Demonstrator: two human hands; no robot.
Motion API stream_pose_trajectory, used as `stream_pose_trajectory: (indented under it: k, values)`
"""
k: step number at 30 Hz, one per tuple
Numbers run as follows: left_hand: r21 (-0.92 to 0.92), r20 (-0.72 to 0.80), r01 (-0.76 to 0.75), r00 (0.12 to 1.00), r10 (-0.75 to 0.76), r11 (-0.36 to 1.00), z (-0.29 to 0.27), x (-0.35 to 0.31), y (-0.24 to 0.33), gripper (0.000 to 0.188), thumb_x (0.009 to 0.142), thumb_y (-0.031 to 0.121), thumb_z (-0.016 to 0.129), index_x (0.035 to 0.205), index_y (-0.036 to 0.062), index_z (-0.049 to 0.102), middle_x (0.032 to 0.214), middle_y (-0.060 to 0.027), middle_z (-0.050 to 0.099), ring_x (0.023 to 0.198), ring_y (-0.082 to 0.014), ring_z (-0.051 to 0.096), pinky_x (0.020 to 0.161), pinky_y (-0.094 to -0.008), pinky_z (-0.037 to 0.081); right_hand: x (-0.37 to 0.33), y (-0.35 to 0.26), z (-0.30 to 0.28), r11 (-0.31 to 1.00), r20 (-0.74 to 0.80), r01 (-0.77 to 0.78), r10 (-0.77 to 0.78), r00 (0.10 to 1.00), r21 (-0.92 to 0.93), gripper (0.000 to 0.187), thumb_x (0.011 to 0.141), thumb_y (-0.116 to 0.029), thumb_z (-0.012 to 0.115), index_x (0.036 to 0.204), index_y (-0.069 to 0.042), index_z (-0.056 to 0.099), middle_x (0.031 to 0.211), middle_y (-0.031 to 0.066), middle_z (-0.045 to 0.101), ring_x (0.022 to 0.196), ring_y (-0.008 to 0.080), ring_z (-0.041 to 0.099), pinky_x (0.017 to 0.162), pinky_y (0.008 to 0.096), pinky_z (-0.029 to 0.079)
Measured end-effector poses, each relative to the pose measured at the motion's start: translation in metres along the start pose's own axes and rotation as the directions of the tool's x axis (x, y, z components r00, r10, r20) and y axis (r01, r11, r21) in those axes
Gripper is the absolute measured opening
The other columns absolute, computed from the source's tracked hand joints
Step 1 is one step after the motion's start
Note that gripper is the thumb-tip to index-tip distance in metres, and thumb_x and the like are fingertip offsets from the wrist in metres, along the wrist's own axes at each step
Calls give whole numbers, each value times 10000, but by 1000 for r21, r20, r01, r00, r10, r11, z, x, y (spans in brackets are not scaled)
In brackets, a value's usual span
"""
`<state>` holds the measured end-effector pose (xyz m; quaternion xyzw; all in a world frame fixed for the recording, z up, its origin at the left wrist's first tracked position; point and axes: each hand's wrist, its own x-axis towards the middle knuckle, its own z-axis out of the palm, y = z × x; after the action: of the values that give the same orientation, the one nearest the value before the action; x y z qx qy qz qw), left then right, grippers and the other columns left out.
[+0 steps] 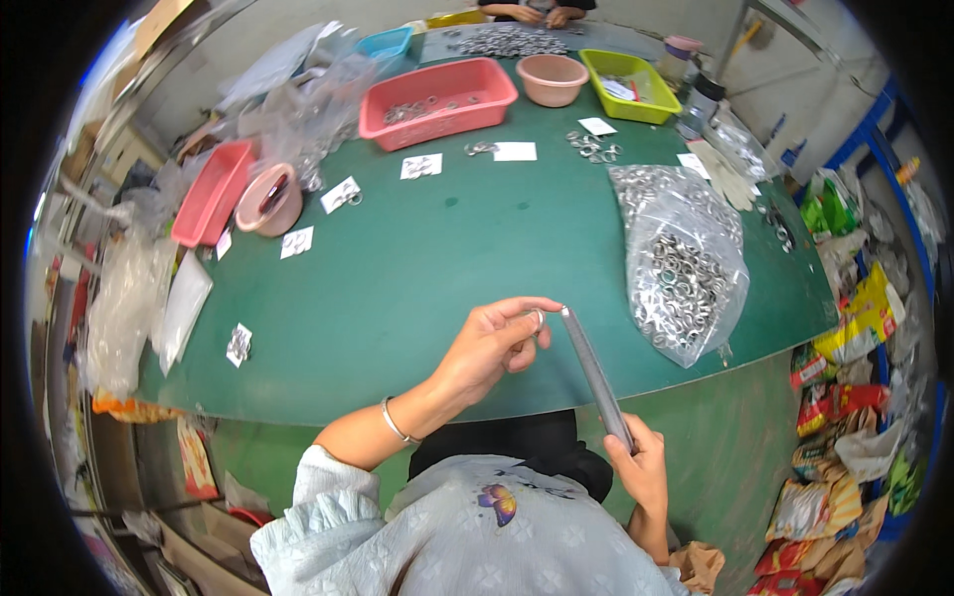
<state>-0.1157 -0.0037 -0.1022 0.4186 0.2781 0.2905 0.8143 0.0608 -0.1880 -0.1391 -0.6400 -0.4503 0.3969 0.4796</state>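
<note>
My right hand is wrapped around the thick lower end of a tapered grey metal rod, which looks like a ring mandrel. The rod leans up and to the left over the table's front edge. At its narrow top, the outstretched index finger of my left hand reaches to the tip. A small silver ring shows at the thumb and curled fingers of that hand, seemingly pinched there. To the right lies a clear plastic bag full of silver rings.
On the green table stand a pink basin, a round pink bowl, a yellow-green basket and a smaller pink tub. White cards with rings lie between. A person's hands are at the far side, by a ring pile.
</note>
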Motion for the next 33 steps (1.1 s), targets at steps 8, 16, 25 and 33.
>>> stream_pose_trajectory:
  k: [8, 16, 25, 33]
  values:
    - [-191, 38, -14, 999, 22, 981, -10, -32, 1, 312, 923, 130, 439, 1190, -18, 503, 657, 34, 335, 514, -71, 264, 476, -215, 237, 4, -18, 9, 983, 105, 64, -46, 993, -174, 249, 762, -75, 674, 964, 51, 601, 652, 70, 558, 565, 91, 490, 523, 234, 399]
    - [235, 257, -33, 966, -29, 971, -32, -42, 1, 337, 851, 94, 579, 1169, -10, 543, 792, -13, 506, 684, -67, 434, 599, -210, 359, 3, -32, 4, 953, 143, 99, -59, 988, -286, 280, 709, -64, 714, 941, 50, 605, 675, 126, 568, 565, 154, 520, 546, 260, 427]
    - [-42, 438, 16, 899, 4, 999, -17, -32, -37, 375, 784, 99, 664, 1130, -9, 567, 1066, -80, 539, 829, -123, 513, 748, -251, 433, 8, -44, 24, 930, 75, 188, -173, 982, -315, 280, 719, -74, 713, 953, 31, 602, 713, 159, 587, 556, 205, 537, 529, 286, 436]
    - [-42, 146, -120, 981, 125, 992, -11, -39, -34, 320, 723, 29, 695, 1019, -49, 602, 1015, -123, 544, 847, -172, 564, 742, -277, 482, 9, -46, 23, 932, 63, 214, -204, 977, -294, 288, 714, -87, 721, 963, 10, 613, 705, 144, 601, 533, 215, 553, 496, 285, 436]
